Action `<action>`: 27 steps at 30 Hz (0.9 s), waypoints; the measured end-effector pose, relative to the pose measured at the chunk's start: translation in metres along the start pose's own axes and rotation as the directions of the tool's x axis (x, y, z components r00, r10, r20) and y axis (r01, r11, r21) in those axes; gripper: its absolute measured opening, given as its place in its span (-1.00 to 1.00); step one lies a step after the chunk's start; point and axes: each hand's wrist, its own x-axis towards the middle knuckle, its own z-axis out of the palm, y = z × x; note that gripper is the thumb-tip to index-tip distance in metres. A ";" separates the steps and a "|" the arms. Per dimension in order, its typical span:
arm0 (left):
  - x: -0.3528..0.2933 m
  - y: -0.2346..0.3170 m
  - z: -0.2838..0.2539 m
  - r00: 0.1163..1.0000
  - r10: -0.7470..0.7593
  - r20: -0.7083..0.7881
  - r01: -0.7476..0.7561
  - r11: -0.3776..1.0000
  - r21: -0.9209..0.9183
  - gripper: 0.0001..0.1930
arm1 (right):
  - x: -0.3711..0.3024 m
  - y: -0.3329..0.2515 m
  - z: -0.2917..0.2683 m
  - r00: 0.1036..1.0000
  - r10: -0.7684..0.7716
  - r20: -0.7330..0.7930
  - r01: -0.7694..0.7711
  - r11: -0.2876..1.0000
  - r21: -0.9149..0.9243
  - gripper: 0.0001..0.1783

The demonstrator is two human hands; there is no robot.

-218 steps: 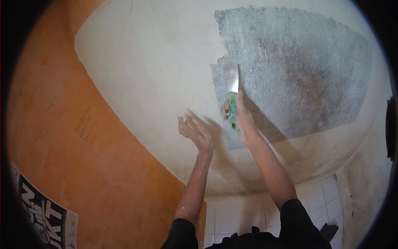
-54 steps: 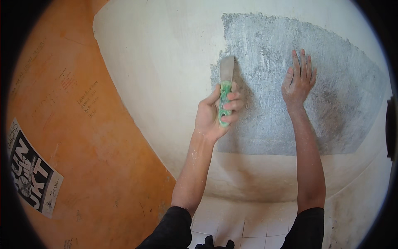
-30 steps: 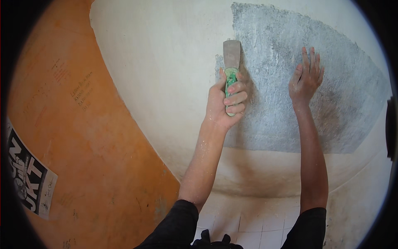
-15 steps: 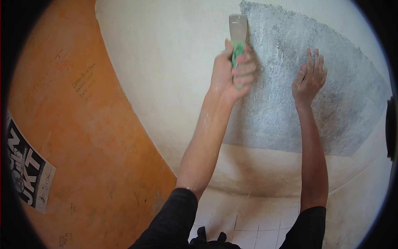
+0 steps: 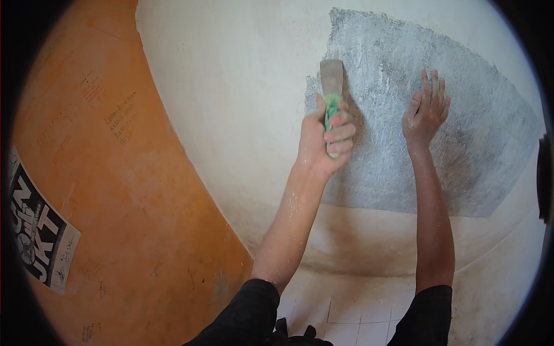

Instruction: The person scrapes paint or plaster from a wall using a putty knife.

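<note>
My left hand (image 5: 330,135) is wrapped round the green handle of a putty knife (image 5: 332,79), whose wide metal blade points up. The blade lies over the left edge of a rough grey patch (image 5: 381,155) on the cream wall (image 5: 242,109). Whether its tip touches the wall cannot be made out. My right hand (image 5: 426,118) is open with fingers stretched upward, against or just in front of the grey patch, and holds nothing. White specks dot my left forearm.
An orange wall (image 5: 144,202) with handwriting meets the cream wall at a corner on the left. A black-and-white poster (image 5: 43,230) hangs there. White floor tiles (image 5: 346,331) show below, and a dark object (image 5: 543,179) stands at the right rim.
My left hand has moved down with the putty knife, along the patch's left edge. My right hand has stayed nearly in place. The view has shifted slightly.
</note>
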 end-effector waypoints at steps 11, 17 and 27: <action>-0.004 0.004 -0.012 0.998 -0.021 0.056 0.024 0.998 -0.061 -0.58 | 0.001 -0.004 -0.001 1.000 0.004 0.009 -0.004 1.000 -0.012 -0.53; 0.010 0.008 0.009 0.999 0.030 0.038 -0.029 1.000 -0.010 -0.60 | 0.001 -0.002 -0.004 1.000 0.002 0.030 -0.002 1.000 -0.017 -0.53; 0.031 0.029 0.033 0.995 0.077 0.068 -0.078 0.997 0.008 -0.60 | 0.000 0.000 -0.004 0.999 0.012 0.046 -0.011 1.000 -0.025 -0.51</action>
